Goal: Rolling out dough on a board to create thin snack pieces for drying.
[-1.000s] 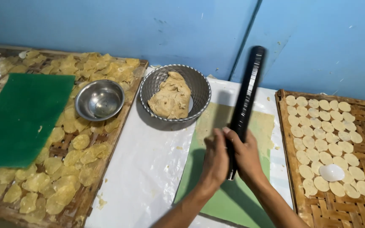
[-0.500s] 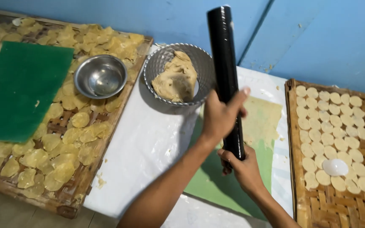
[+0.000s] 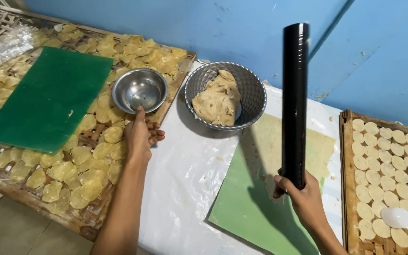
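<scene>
My right hand (image 3: 303, 200) grips the lower end of a long black roller (image 3: 294, 104) and holds it upright above a thin sheet of rolled dough (image 3: 310, 146) on a light green mat (image 3: 241, 203). My left hand (image 3: 140, 134) reaches left with its fingers loosely apart, the fingertips touching the rim of a small steel bowl (image 3: 139, 89). That bowl stands on a woven tray (image 3: 95, 217) covered with several yellow dough discs. A grey mesh basket (image 3: 253, 92) with a lump of dough (image 3: 218, 99) sits between the two hands.
A dark green mat (image 3: 48, 99) lies on the left tray. A second woven tray (image 3: 348, 189) at the right carries rows of pale round discs and a white lid (image 3: 396, 217). White plastic sheeting (image 3: 180, 184) covers the table. A blue wall stands behind.
My left hand has let go of the roller and moved left to the steel bowl. My right hand has raised the roller upright off the dough sheet.
</scene>
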